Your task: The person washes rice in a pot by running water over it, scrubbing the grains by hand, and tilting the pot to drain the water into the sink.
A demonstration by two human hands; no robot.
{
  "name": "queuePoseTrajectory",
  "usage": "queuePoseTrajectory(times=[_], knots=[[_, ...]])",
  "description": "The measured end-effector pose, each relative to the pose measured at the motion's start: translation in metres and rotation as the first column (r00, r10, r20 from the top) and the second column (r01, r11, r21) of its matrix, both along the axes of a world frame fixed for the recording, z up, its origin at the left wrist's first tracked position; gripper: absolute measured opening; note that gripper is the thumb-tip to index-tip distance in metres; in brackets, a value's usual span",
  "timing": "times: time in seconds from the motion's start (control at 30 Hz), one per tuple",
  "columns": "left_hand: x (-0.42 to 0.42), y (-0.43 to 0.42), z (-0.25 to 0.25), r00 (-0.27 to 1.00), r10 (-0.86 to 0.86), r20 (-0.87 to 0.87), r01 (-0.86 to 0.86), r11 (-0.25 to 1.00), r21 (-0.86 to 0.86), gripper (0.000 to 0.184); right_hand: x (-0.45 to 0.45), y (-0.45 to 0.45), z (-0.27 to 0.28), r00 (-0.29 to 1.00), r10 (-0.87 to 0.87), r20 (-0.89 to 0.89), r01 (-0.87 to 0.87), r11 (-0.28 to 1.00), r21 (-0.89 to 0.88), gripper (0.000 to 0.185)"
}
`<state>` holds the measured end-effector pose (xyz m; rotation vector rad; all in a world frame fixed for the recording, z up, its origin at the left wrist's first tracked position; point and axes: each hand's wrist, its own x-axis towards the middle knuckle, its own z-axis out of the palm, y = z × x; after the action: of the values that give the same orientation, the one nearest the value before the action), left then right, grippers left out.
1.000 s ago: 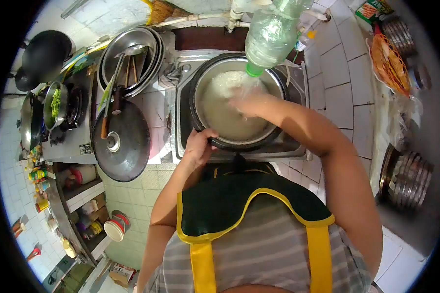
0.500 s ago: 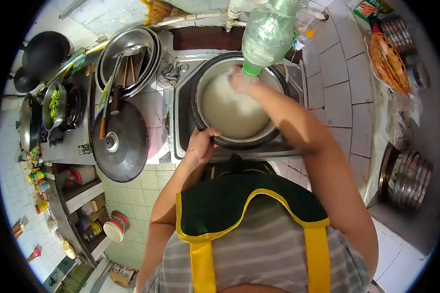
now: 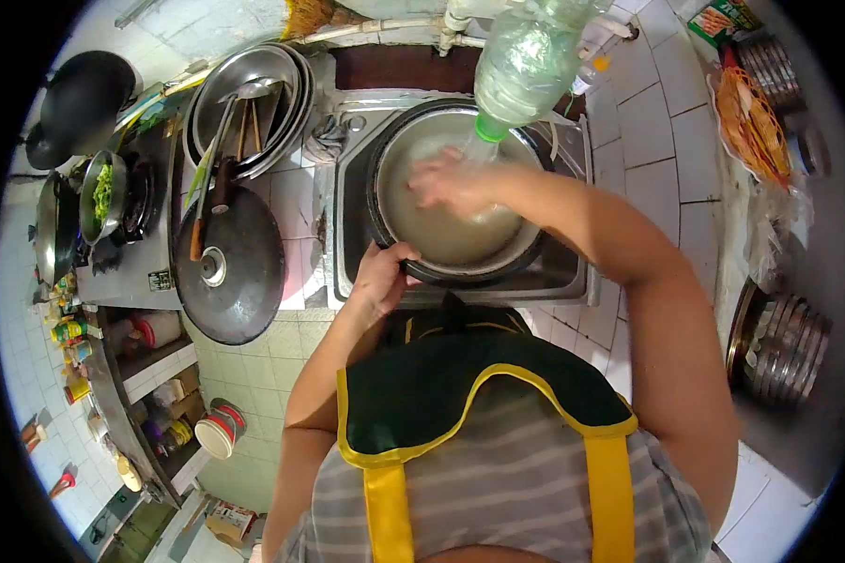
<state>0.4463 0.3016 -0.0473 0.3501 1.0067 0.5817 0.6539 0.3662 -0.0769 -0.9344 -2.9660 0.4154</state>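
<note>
A large round pot [image 3: 377, 202] with a dark rim sits in the metal sink [image 3: 349, 202], filled with cloudy water [image 3: 451, 235]. My left hand [image 3: 381, 275] grips the pot's rim at the lower left, thumb over the edge. Over the middle of the pot, my right hand [image 3: 451, 181] is at the water with its fingers spread; nothing is seen in it. Above the pot hangs a clear green plastic bottle [image 3: 526, 70], mouth down, and water runs from its green neck beside my right hand.
Stacked metal basins [image 3: 211, 89] with ladles stand left of the sink, above a dark pan lid [image 3: 244, 291]. Farther left are a stove and a pan of green vegetables [image 3: 103, 192]. An orange basket [image 3: 749, 122] and stacked metal trays [image 3: 789, 342] are on the right.
My right hand has moved from the pot's far side toward its middle left, its fingers now spread. Less white grain shows in the cloudy water. My left hand stays on the rim.
</note>
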Motion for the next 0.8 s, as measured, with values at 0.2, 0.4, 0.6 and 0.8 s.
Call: queuePoseTrajectory(times=[0.2,0.4,0.6,0.8], knots=[[0.002,0.005,0.005,1.0,0.023,0.013,-0.022,0.998,-0.06,0.015,0.016,0.039,-0.017,0.78,-0.322,0.536,0.543,0.774,-0.325,0.039],[0.007,0.002,-0.021,0.998,0.034,0.046,-0.033,0.999,-0.01,0.03,-0.026,-0.042,-0.007,0.741,-0.432,0.515,0.663,0.593,-0.457,0.062],[0.005,-0.001,-0.009,0.998,0.064,-0.006,-0.064,0.996,-0.067,0.03,-0.007,-0.032,-0.016,0.779,-0.574,0.251,0.626,0.692,-0.361,0.048],[0.009,0.0,-0.021,0.999,0.003,0.037,-0.005,0.999,0.041,0.02,-0.013,-0.032,-0.06,0.968,-0.217,0.123,0.232,0.965,-0.125,0.037]])
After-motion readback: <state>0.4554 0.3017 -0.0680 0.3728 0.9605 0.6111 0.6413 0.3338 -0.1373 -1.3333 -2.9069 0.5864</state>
